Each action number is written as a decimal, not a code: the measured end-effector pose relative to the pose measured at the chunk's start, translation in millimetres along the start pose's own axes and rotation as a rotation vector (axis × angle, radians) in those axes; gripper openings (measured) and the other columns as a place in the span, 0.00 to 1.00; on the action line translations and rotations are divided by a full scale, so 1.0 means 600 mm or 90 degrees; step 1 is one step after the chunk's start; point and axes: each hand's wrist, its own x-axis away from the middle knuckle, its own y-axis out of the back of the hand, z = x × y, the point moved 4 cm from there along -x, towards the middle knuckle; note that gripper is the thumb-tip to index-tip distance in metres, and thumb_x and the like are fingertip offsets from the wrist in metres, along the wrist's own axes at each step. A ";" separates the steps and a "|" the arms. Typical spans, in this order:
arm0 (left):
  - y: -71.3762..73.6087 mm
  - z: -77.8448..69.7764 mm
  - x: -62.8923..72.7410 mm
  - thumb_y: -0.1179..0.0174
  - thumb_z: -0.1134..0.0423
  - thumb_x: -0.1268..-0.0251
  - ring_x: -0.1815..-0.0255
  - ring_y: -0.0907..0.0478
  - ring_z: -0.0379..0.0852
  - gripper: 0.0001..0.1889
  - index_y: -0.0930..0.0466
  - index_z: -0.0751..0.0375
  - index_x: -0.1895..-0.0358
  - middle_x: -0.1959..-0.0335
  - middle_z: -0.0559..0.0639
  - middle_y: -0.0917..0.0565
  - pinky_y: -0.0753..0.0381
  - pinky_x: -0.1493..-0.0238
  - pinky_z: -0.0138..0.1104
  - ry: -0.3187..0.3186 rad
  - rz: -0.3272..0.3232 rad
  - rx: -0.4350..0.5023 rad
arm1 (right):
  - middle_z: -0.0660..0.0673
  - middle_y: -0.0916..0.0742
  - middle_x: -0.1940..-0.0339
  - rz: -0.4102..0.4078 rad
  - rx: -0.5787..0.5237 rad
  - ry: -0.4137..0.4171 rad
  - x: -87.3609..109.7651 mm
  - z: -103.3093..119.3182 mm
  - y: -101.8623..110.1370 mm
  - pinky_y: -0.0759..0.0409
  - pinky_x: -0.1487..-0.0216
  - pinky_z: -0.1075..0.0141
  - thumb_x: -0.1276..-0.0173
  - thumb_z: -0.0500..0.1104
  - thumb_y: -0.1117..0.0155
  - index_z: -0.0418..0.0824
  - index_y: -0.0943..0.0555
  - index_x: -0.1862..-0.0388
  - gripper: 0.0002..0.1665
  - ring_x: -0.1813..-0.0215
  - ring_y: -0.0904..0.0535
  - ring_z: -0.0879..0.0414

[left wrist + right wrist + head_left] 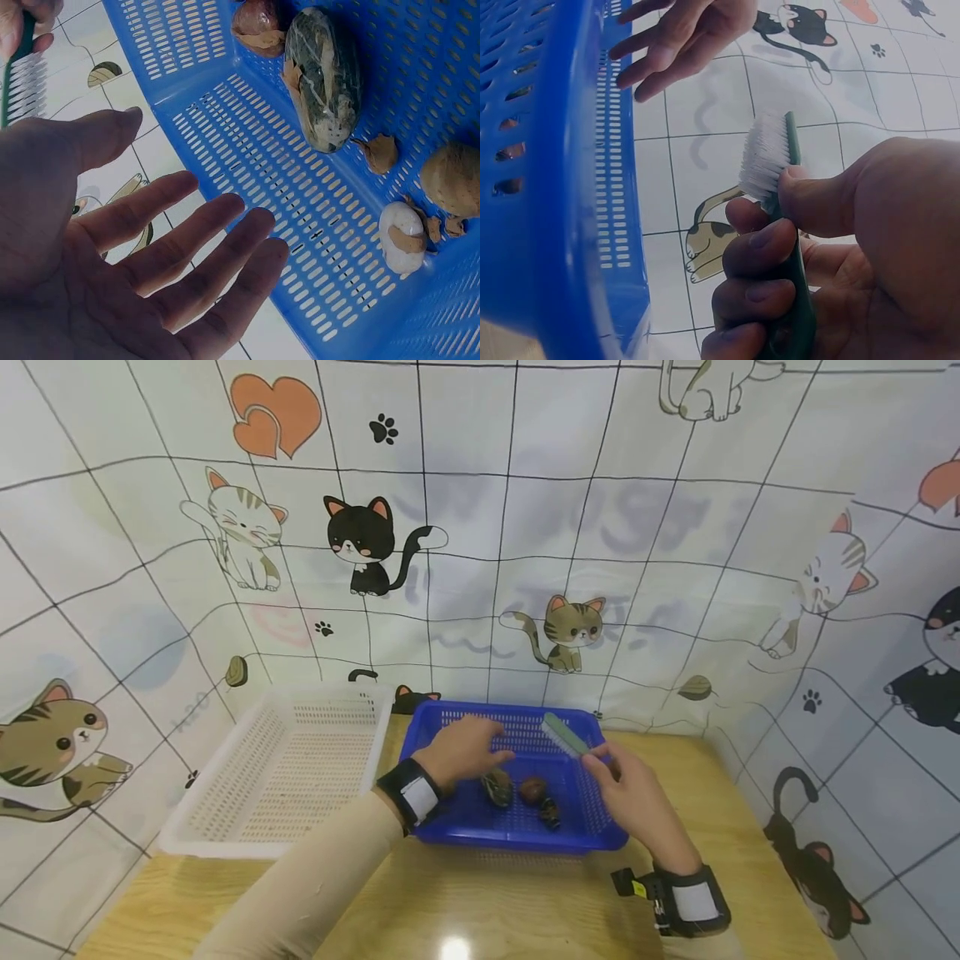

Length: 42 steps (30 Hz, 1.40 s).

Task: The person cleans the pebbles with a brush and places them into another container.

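My right hand grips a green scrub brush by its handle. Its white bristles point toward the blue basket, and the hand is at the basket's right side. My left hand reaches over the basket with nothing in it; in the left wrist view its fingers are spread and relaxed. Inside the basket lie several stones with brown flakes on them: a dark green veined stone, a reddish-brown one, a white one and a tan one.
A white basket stands left of the blue one on the wooden table. Loose brown bits lie in the blue basket. A sheet printed with cats and grid lines rises behind and at both sides.
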 end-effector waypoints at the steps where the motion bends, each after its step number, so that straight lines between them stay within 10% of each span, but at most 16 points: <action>1: -0.001 -0.001 -0.002 0.30 0.47 0.12 0.23 0.12 0.61 0.27 0.14 0.60 0.24 0.25 0.59 0.10 0.12 0.20 0.55 -0.002 0.002 -0.006 | 0.45 0.19 0.65 -0.001 -0.001 0.002 0.000 0.001 0.000 0.28 0.65 0.63 0.03 0.53 0.42 0.38 0.17 0.37 0.19 0.63 0.25 0.52; 25: -0.037 0.014 -0.035 0.25 0.47 0.18 0.34 0.06 0.56 0.27 0.11 0.56 0.26 0.32 0.56 0.06 0.04 0.33 0.53 0.031 0.094 -0.096 | 0.45 0.18 0.63 0.010 -0.004 0.002 0.001 0.007 -0.001 0.27 0.64 0.64 0.03 0.51 0.42 0.38 0.17 0.37 0.18 0.62 0.24 0.52; 42: -0.063 -0.009 -0.027 0.16 0.52 0.31 0.63 0.15 0.45 0.10 0.07 0.48 0.55 0.64 0.42 0.08 0.07 0.41 0.60 0.042 0.173 -0.149 | 0.45 0.20 0.63 0.018 -0.012 -0.012 0.005 0.015 0.005 0.27 0.64 0.65 0.03 0.51 0.41 0.38 0.17 0.37 0.17 0.61 0.24 0.51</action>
